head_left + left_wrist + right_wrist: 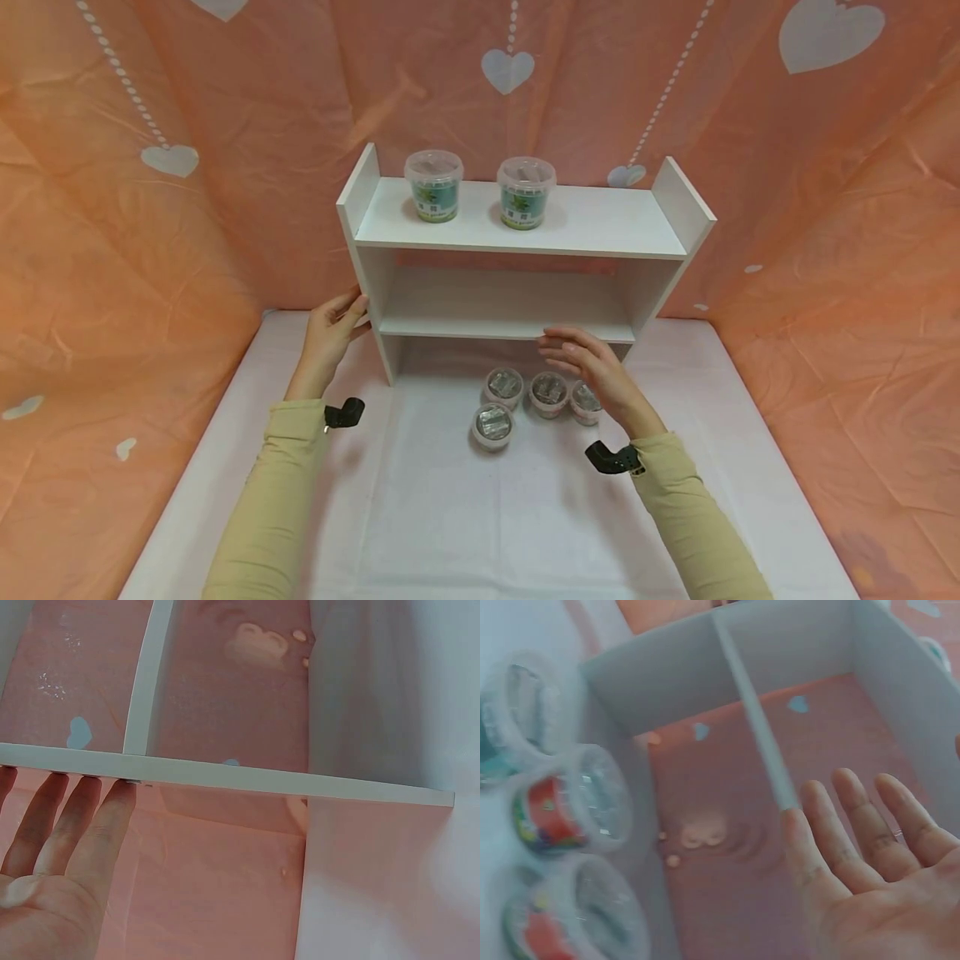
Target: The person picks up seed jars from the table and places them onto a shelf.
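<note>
A white shelf unit [611, 221] stands at the back of the table. My left hand [330, 337] is at its left side panel, and in the left wrist view the straight fingers [101, 832] reach up to that panel's edge [247, 777]. My right hand [596, 375], fingers extended and palm bare, is by the front edge of the middle board [761, 735]; whether it touches is unclear. Below it, several small lidded tubs [492, 425] sit on the table, the rightmost partly covered by the hand. Red labels show on a tub [551, 814] in the right wrist view.
Two clear-lidded tubs with green labels, one left [435, 187] and one right [525, 193], stand on the top board. A white cloth covers the table [450, 525]. Orange sheeting [247, 167] with white hearts encloses the back and sides.
</note>
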